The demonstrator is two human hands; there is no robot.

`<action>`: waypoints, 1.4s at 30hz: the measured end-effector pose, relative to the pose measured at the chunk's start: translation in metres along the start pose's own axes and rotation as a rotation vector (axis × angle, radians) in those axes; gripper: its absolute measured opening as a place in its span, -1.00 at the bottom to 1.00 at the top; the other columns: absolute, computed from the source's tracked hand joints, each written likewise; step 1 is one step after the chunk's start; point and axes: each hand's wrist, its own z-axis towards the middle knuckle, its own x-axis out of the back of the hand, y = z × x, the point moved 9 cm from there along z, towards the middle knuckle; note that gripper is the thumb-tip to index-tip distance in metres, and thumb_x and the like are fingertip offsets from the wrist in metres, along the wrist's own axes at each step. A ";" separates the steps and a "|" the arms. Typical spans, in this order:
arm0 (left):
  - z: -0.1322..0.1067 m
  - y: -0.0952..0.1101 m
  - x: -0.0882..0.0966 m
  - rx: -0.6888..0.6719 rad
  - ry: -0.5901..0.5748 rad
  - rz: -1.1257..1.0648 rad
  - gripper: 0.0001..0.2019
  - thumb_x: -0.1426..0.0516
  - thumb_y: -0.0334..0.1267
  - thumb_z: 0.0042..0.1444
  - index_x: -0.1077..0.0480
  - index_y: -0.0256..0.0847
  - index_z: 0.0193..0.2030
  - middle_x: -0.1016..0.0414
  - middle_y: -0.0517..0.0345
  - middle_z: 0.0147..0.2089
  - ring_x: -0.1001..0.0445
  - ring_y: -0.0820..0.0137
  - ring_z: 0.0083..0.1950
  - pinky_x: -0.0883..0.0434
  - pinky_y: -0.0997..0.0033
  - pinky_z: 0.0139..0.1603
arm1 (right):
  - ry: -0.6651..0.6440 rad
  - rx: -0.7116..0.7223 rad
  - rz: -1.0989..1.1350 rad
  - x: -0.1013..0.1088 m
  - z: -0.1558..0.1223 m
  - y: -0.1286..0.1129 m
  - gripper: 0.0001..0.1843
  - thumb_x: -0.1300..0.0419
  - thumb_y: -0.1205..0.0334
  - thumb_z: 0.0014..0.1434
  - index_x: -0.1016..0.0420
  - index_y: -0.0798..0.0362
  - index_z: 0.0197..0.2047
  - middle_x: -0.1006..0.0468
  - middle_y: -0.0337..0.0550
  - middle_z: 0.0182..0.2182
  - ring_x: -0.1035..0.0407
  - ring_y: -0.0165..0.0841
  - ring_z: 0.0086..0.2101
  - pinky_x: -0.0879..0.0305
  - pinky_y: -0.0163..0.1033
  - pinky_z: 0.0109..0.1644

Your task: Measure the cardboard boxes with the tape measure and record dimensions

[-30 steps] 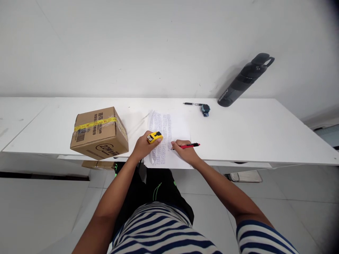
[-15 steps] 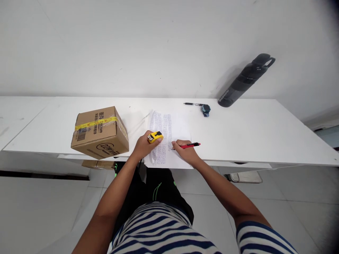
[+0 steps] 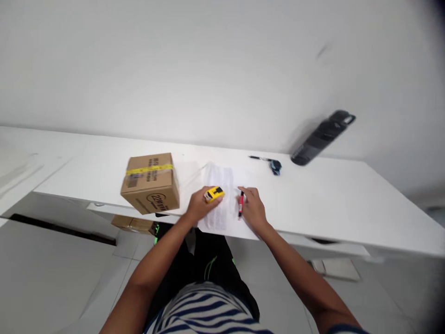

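Observation:
My left hand [image 3: 199,205] is closed around a yellow tape measure [image 3: 214,194] with black parts, just over the left side of the written sheets. In my right hand [image 3: 253,206], a red pen [image 3: 241,205] with black ends is gripped at the fingers, pointing roughly along the sheet's length. Between and under both hands lie white papers [image 3: 219,222] covered in rows of handwriting, blurred now. Their lower edge reaches the front of the white desk [image 3: 313,208].
A taped cardboard box [image 3: 151,185] stands left of the papers. Behind them on the right lie a black pen [image 3: 259,158] and a small dark blue object [image 3: 276,167]. A black bottle [image 3: 320,139] stands near the wall. Another carton [image 3: 134,224] is below the desk.
The red pen has turned from lying sideways to pointing along the page, and my right hand has shifted slightly off the writing. My left hand keeps the tape measure. The whole view has shifted.

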 end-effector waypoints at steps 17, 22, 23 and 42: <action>-0.114 0.072 0.209 -0.139 0.916 0.136 -0.03 0.18 0.55 -0.03 -0.14 -0.12 0.33 -0.09 -0.16 0.41 0.02 0.03 0.47 -0.03 -0.03 0.42 | -0.574 0.449 0.537 -0.071 -0.003 -0.280 -0.47 -0.38 -0.06 0.00 -0.29 -0.07 -0.05 -0.52 -0.15 -0.21 -0.45 -0.25 -0.25 -0.43 -0.14 -0.23; -0.100 -0.018 0.227 0.287 0.777 -0.159 -0.23 -0.16 0.10 0.14 -0.01 -0.21 0.38 -0.10 -0.24 0.42 -0.16 0.10 0.41 -0.18 0.06 0.36 | -0.736 0.587 0.387 -0.141 0.038 -0.330 -0.46 -0.29 -0.05 0.07 -0.25 -0.01 0.03 -0.50 -0.17 -0.14 -0.42 -0.28 -0.18 -0.37 -0.17 -0.14; -0.095 -0.026 0.222 0.294 0.725 -0.232 -0.26 -0.14 0.05 0.17 0.00 -0.22 0.38 -0.12 -0.24 0.41 -0.23 0.13 0.38 -0.23 0.12 0.33 | -0.762 0.612 0.342 -0.154 0.038 -0.336 -0.47 -0.28 -0.05 0.08 -0.26 -0.01 0.04 -0.50 -0.18 -0.14 -0.42 -0.28 -0.18 -0.36 -0.18 -0.13; -0.082 -0.028 0.208 0.189 0.740 -0.163 -0.53 -0.04 -0.09 0.25 -0.33 -0.12 0.27 -0.43 0.05 0.26 -0.44 0.25 0.22 -0.40 0.28 0.20 | -0.650 0.414 0.038 -0.074 0.052 -0.211 -0.54 -0.28 -0.12 0.09 -0.27 -0.03 -0.10 -0.45 -0.21 -0.33 -0.32 -0.30 -0.37 -0.26 -0.21 -0.37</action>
